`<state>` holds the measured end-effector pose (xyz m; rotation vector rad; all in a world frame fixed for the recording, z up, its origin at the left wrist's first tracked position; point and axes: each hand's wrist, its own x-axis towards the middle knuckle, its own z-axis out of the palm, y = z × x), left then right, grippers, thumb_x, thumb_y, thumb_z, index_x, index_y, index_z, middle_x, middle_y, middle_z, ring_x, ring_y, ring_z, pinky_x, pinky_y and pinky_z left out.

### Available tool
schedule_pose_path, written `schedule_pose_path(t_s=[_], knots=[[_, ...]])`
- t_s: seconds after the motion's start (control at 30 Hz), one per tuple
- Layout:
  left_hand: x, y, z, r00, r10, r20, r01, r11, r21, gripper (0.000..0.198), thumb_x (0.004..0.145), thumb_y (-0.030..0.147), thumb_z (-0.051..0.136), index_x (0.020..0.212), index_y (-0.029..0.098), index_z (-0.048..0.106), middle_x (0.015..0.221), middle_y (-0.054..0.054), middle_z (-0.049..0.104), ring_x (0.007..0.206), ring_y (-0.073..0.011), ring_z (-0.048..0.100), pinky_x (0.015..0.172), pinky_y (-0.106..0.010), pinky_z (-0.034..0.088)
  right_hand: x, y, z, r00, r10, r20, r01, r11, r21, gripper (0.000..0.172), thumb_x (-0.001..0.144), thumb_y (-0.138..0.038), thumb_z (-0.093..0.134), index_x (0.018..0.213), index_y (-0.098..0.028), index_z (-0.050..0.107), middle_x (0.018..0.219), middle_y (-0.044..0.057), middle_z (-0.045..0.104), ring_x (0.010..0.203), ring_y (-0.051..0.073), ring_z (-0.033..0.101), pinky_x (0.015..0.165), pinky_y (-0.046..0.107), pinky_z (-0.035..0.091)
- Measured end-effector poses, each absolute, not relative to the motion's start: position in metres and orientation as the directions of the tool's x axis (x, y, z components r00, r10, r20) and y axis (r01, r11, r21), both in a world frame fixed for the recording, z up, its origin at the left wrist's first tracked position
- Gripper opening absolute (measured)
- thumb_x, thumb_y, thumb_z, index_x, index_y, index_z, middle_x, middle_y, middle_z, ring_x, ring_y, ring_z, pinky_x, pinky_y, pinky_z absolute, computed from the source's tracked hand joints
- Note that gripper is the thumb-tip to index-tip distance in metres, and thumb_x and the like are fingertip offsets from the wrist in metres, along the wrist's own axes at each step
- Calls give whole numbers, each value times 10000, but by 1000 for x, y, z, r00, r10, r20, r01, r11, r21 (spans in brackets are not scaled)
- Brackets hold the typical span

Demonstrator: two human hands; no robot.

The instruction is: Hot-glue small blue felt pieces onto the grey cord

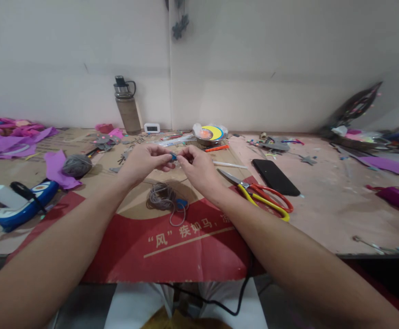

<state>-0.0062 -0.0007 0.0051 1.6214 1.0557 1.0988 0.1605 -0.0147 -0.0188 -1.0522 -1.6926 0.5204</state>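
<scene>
Over the middle of the table, my left hand (148,161) and my right hand (194,165) meet fingertip to fingertip. Both pinch a small blue piece (173,156), mostly covered by the fingers; its kind does not show. Below them a loose bundle of grey cord (161,196) lies on the cardboard, one loop trailing toward me. Beside the bundle is another small blue piece (181,203). To the right of my right wrist lie scissors (254,189) with red and yellow handles.
A red and brown cardboard sheet (172,265) covers the table's middle. Right of it lies a black phone (275,177). At the back stand a water bottle (128,109), a small white clock (152,128) and a bowl (210,140). Grey yarn (76,165) and purple felt (57,167) lie left.
</scene>
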Motion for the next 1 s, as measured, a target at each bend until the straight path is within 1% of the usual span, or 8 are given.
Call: schedule_pose_path(t_s=[0.2, 0.3, 0.4, 0.53, 0.63, 0.73, 0.87, 1.0], knots=[[-5, -5, 8, 221, 952, 212, 176, -253, 951, 130, 705, 251, 719, 757, 136, 691, 670, -59, 710, 606, -153, 675, 627, -281, 568, 158, -21, -14, -96, 839, 535, 395, 526, -753, 71, 833, -220, 521, 774, -189, 544, 740, 1, 591, 676, 127, 507, 667, 279, 383], [-5, -7, 9, 189, 953, 238, 218, -277, 936, 103, 709, 235, 699, 739, 139, 679, 650, -41, 697, 587, -136, 663, 616, -258, 556, 156, -25, -11, -124, 829, 545, 395, 545, -740, 69, 839, -219, 524, 785, -187, 552, 752, 9, 605, 688, 132, 519, 677, 283, 393], [-5, -6, 10, 145, 952, 269, 223, -297, 929, 96, 704, 233, 691, 716, 142, 664, 635, -27, 684, 575, -125, 650, 612, -242, 545, 154, -28, -10, -146, 815, 560, 402, 566, -720, 70, 844, -202, 511, 802, -187, 565, 778, 12, 618, 719, 134, 535, 705, 284, 403], [-5, -2, 9, 89, 963, 256, 132, -266, 955, 103, 709, 224, 689, 695, 134, 641, 626, -25, 670, 563, -117, 637, 622, -245, 543, 152, -28, -12, -157, 809, 567, 371, 580, -725, 81, 844, -200, 506, 821, -184, 581, 788, 8, 620, 723, 129, 535, 706, 277, 403], [-4, -1, 11, 44, 969, 241, 20, -242, 970, 86, 715, 176, 676, 677, 127, 617, 615, -23, 644, 566, -120, 642, 603, -241, 535, 153, -23, -16, -135, 831, 540, 317, 552, -771, 96, 843, -239, 512, 788, -186, 569, 745, -7, 589, 694, 123, 512, 681, 273, 393], [-3, -2, 15, 10, 978, 206, -46, -205, 978, 85, 727, 140, 660, 668, 121, 601, 630, -33, 636, 574, -130, 652, 574, -236, 522, 156, -17, -19, -80, 874, 480, 272, 482, -833, 120, 829, -274, 531, 748, -187, 545, 680, -26, 533, 648, 117, 468, 631, 268, 370], [-7, 1, 16, -19, 979, 201, -77, -202, 976, 63, 742, 119, 639, 688, 114, 607, 660, -48, 654, 572, -123, 649, 549, -218, 509, 159, -14, -20, -40, 909, 415, 262, 410, -874, 130, 817, -293, 538, 736, -192, 533, 658, -36, 500, 628, 114, 439, 598, 263, 357], [-18, 13, 9, -90, 955, 281, -31, -285, 958, 54, 749, 128, 633, 695, 127, 624, 630, -38, 663, 570, -123, 651, 553, -212, 515, 156, -18, -20, -105, 898, 428, 237, 441, -866, 124, 812, -294, 538, 738, -194, 537, 684, -28, 521, 642, 114, 452, 608, 262, 374]])
